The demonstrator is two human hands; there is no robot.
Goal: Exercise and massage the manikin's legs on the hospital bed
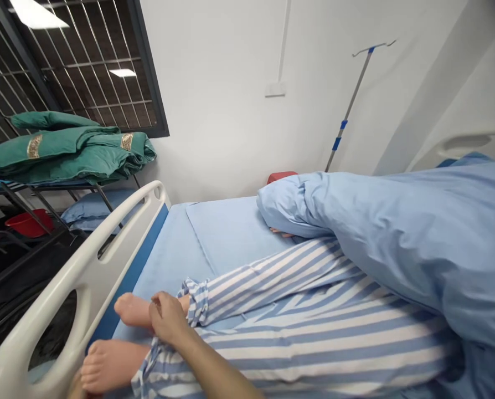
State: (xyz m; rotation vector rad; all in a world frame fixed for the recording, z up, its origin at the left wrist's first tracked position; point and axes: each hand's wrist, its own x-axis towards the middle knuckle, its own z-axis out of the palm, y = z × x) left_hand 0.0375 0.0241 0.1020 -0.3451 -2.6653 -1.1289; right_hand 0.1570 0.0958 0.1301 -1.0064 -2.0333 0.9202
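A nursing manikin lies on the bed in blue-and-white striped trousers [289, 346], its two bare feet toward the footboard. My right hand [168, 318] reaches in from the bottom edge and curls its fingers around the ankle of the far foot [133, 309]. The near foot [112, 363] points up beside it, the trouser cuff around its ankle. At the lower left, a sliver of my left hand [75, 387] shows against the near foot's toes; its fingers are hidden. A light blue quilt [388, 238] is folded back over the manikin's upper body, and part of a manikin hand [281, 233] peeks out below it.
The white footboard [106, 249] borders the bed on the left. Beyond it, green folded quilts [73, 149] lie on a rack, with a red basin [29, 223] below. An IV pole [351, 105] rises behind the bed by the wall. Blue sheet [231, 230] covers the mattress.
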